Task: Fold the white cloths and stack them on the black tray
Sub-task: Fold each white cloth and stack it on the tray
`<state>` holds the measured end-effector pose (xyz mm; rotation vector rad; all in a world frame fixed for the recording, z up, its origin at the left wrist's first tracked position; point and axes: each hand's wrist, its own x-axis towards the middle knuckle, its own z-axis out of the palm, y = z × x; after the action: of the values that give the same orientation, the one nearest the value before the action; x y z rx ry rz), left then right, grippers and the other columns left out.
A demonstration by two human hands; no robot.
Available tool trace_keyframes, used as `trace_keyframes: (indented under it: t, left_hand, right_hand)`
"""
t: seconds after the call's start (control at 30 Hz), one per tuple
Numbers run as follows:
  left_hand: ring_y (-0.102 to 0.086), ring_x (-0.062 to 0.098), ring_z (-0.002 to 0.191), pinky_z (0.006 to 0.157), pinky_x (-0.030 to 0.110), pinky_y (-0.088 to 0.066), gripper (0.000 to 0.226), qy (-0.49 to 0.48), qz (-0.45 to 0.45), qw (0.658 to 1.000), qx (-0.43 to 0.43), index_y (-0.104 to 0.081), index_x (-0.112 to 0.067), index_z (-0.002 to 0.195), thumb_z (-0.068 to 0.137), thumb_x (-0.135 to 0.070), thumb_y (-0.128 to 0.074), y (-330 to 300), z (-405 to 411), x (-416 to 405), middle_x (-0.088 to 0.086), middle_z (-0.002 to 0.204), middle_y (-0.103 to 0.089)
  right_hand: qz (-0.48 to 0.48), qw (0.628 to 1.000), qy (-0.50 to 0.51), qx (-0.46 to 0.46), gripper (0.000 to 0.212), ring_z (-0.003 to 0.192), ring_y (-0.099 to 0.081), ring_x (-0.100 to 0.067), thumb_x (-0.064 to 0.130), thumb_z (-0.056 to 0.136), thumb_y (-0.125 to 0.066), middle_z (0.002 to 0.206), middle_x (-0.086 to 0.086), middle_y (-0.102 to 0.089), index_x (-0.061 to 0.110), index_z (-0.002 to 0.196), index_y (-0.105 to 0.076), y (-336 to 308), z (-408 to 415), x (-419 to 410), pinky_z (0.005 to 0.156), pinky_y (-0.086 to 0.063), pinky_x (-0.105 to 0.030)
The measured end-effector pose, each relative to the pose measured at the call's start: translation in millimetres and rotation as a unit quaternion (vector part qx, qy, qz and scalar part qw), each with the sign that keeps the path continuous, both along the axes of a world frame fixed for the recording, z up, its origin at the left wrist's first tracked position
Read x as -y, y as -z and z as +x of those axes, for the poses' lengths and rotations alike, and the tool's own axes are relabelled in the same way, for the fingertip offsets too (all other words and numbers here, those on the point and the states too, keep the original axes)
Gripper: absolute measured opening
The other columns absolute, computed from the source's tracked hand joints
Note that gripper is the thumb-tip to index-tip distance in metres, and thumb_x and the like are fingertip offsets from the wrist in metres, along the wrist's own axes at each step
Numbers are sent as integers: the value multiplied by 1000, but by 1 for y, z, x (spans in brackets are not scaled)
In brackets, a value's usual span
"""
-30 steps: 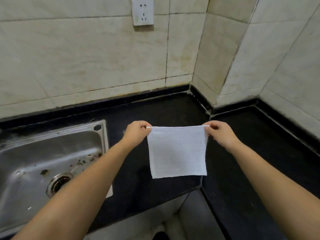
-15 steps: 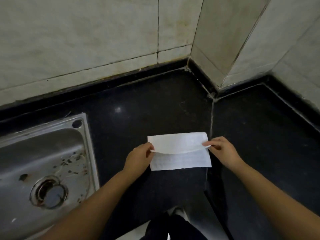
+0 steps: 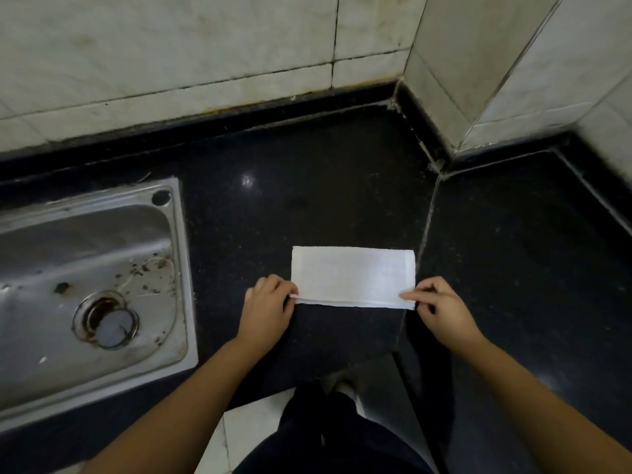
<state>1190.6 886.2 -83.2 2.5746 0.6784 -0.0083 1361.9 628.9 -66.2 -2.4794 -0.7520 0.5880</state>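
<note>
A white cloth lies flat on the black countertop, folded in half into a wide rectangle, with the two loose edges nearest me. My left hand pinches its near left corner. My right hand pinches its near right corner between thumb and fingers. No black tray shows in this view.
A steel sink with a round drain is set into the counter at the left. Tiled walls close the back and right, with a corner pillar. The counter's front edge and my dark trousers are below.
The cloth was held up hanging by its top corners; both hands brought it down onto the counter and folded the top half toward me, so it now lies flat and doubled.
</note>
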Motion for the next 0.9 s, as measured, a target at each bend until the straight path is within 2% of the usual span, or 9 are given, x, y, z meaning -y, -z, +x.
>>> trace_keyframes:
  t: [0.07, 0.13, 0.27, 0.4, 0.57, 0.67, 0.77, 0.83, 0.9]
  left_hand:
    - [-49, 15, 101, 84, 27, -31, 17, -2, 3, 1000, -5, -61, -22, 105, 89, -21, -55, -1, -2, 1, -5, 106, -53]
    - [-49, 13, 100, 87, 27, -32, 17, -67, -32, 997, 6, -57, -22, 106, 90, -27, -54, -6, -2, 3, -6, 104, -53]
    - [-51, 17, 103, 92, 35, -36, 28, -225, -57, 972, -34, -53, -18, 106, 94, -43, -45, -14, 14, 15, -2, 104, -55]
    - [-45, 22, 114, 96, 39, -34, 36, -212, 5, 968, -132, -52, -15, 113, 93, -45, -46, -8, 28, 25, 4, 120, -49]
    - [-43, 23, 115, 95, 38, -33, 30, -194, 7, 970, -148, -58, -15, 111, 94, -38, -48, -8, 33, 23, 5, 120, -47]
    - [-49, 21, 105, 93, 36, -36, 20, -205, -34, 972, -107, -59, -15, 101, 93, -31, -50, -14, 28, 16, 3, 107, -54]
    - [-57, 17, 82, 78, 29, -48, 10, -243, -176, 954, 1, -54, -16, 89, 92, -25, -56, -31, 28, -2, -2, 82, -58]
    - [-55, 11, 75, 63, 14, -43, 8, -265, -223, 934, 83, -52, -18, 93, 90, -20, -59, -49, 38, -18, -9, 77, -55]
    - [-54, 5, 75, 62, 10, -40, 21, -262, -233, 924, 156, -53, -20, 109, 89, -16, -61, -69, 54, -35, -10, 81, -55]
  right_hand:
    - [-4, 1000, -1, 23, 33, 91, -54, -8, -2, 87, -54, 103, 12, -47, 22, 91, -75, -11, 8, -11, 82, -49, -26]
    - [6, 999, -7, 41, 29, 95, -53, -11, 0, 89, -52, 104, 8, -49, 18, 91, -75, -26, 21, -37, 84, -46, -26]
    - [-52, 989, -137, 32, 27, 107, -56, -22, 17, 94, -49, 115, -5, -57, 19, 113, -68, -38, 39, -134, 95, -45, -35]
    - [-107, 970, -217, 32, 31, 111, -56, -21, 26, 95, -52, 124, -4, -55, 21, 125, -57, -21, 16, -218, 99, -46, -40]
    - [-200, 939, -278, 41, 24, 110, -56, -24, 24, 96, -52, 118, -7, -59, 17, 118, -55, -15, 7, -239, 98, -43, -38]
    - [-130, 963, -232, -43, 20, 104, -57, -18, 24, 94, -55, 112, -4, -60, 17, 113, -56, -24, 14, -235, 89, -46, -31]
    - [-31, 978, -176, -105, 15, 98, -58, -13, 23, 92, -59, 103, 1, -60, 19, 106, -58, -44, 28, -227, 80, -45, -24]
    - [45, 982, -131, -131, 14, 96, -59, -11, 21, 91, -60, 100, 3, -61, 18, 105, -60, -63, 41, -220, 77, -46, -23]
    - [127, 976, -95, -146, 13, 97, -59, -9, 21, 90, -60, 102, 5, -62, 21, 104, -60, -84, 54, -213, 78, -47, -24]
